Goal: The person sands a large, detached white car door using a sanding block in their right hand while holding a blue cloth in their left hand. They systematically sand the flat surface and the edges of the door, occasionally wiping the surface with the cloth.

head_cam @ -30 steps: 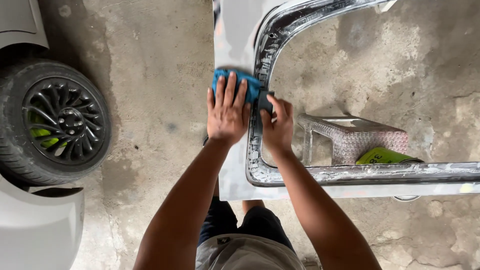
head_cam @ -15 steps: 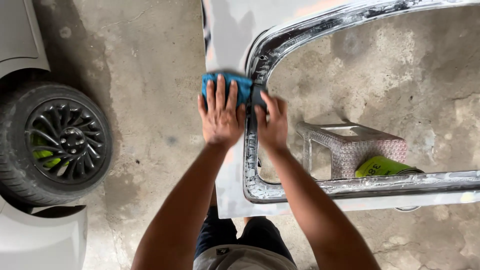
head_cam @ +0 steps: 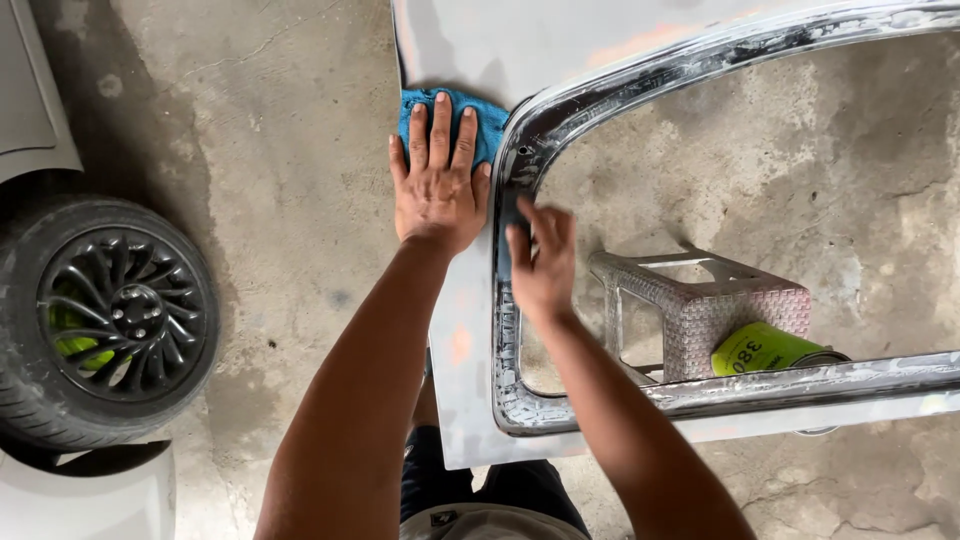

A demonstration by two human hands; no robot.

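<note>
Left hand [head_cam: 437, 185] lies flat, fingers spread, on a blue cloth [head_cam: 450, 115]; right hand [head_cam: 540, 260] curls on the grey panel [head_cam: 470, 330] rim. A yellow-green can [head_cam: 765, 350] lies at 4 o'clock.

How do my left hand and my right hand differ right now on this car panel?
The left hand lies flat, fingers spread, pressing the blue cloth on the panel's flat grey face. The right hand is curled, fingers bent onto the shiny sanded frame edge, lower down. The left hand touches cloth; whether the right holds anything is unclear. Both are bare and rest on the same panel.
</note>
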